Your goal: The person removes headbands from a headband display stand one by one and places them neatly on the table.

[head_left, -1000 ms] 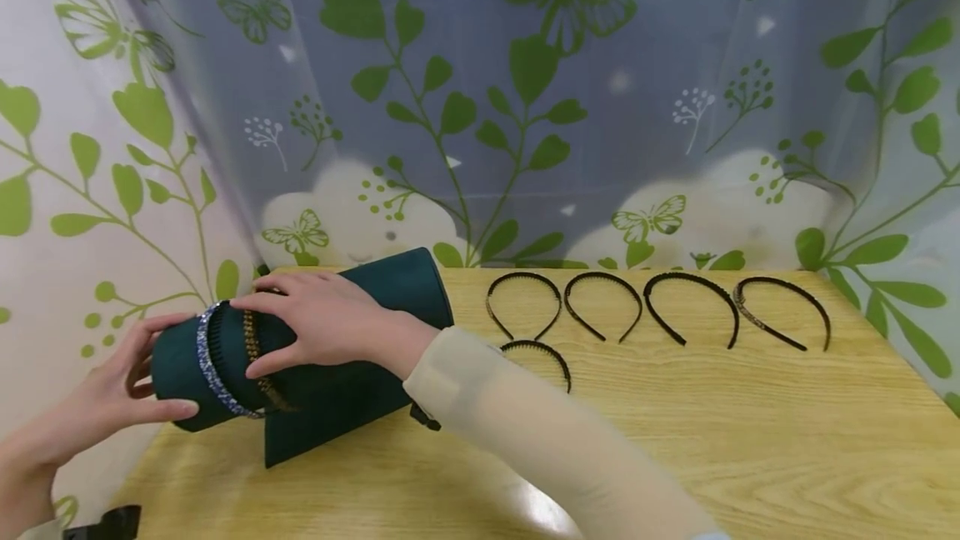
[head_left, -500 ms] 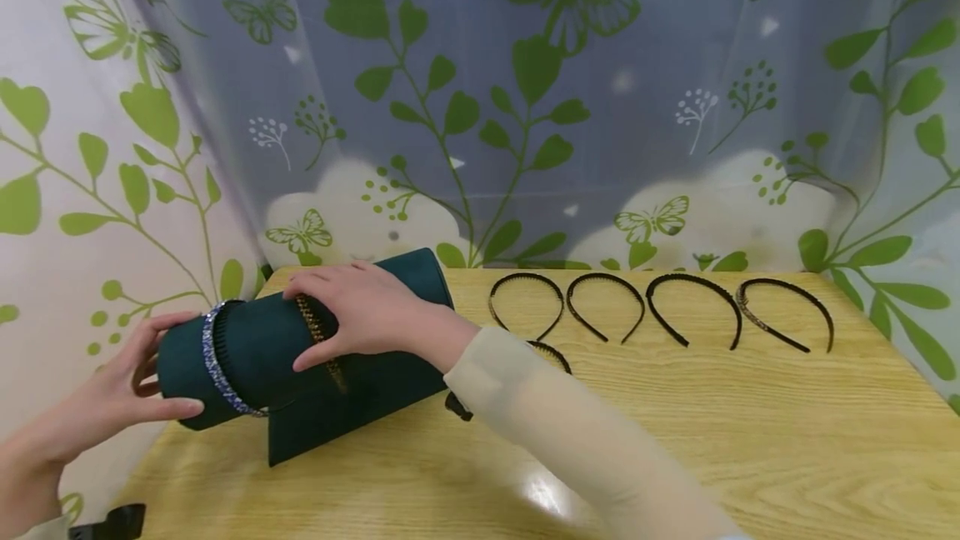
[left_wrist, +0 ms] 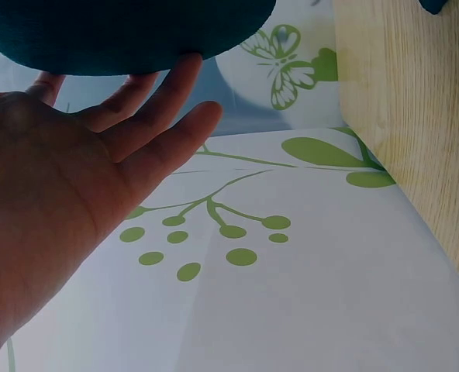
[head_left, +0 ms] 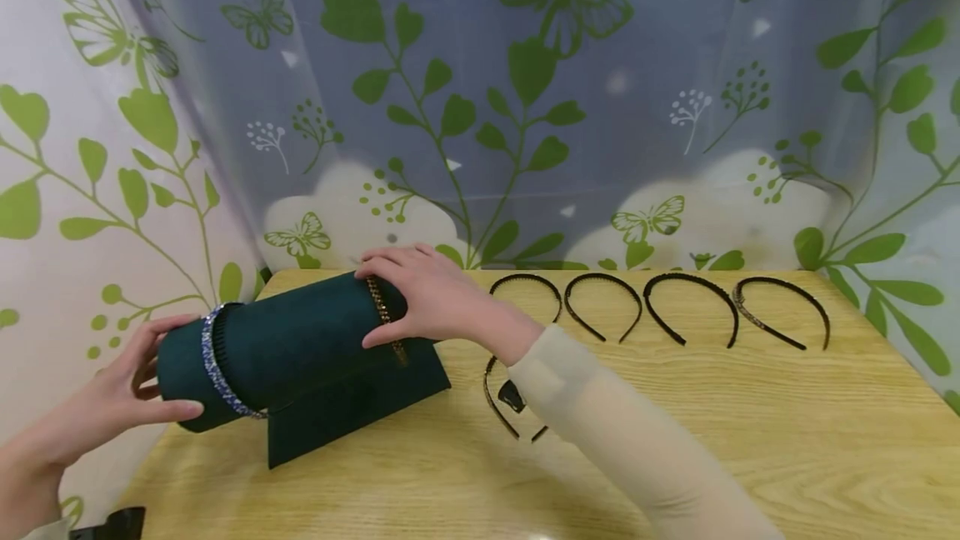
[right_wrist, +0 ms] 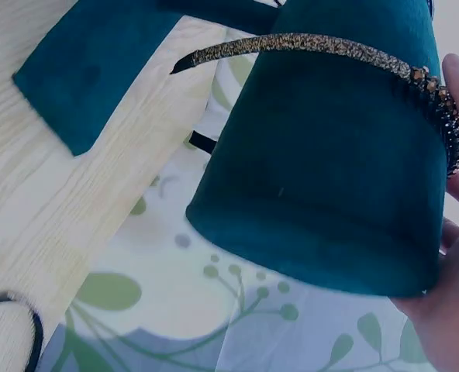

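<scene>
Dark green fabric covers the cylindrical stand [head_left: 288, 348]. Head view: left hand [head_left: 120, 382] grips the stand's left end, thumb in front. Blue glittering headband [head_left: 212, 361] sits around the stand near that hand. Right hand [head_left: 435, 298] grasps the gold-brown beaded headband [head_left: 380, 305], which is around the stand near its right end. On the table [head_left: 675, 440], right of the stand: back row of four dark headbands [head_left: 678, 277]; a fifth headband [head_left: 489, 398] lies nearer, partly hidden by the right arm.

Left wrist view: left hand's fingertips touch the stand's end rim.

Right wrist view: beaded headband crosses the stand, one tip projecting past its side; right-hand fingers beside the larger beads.
</scene>
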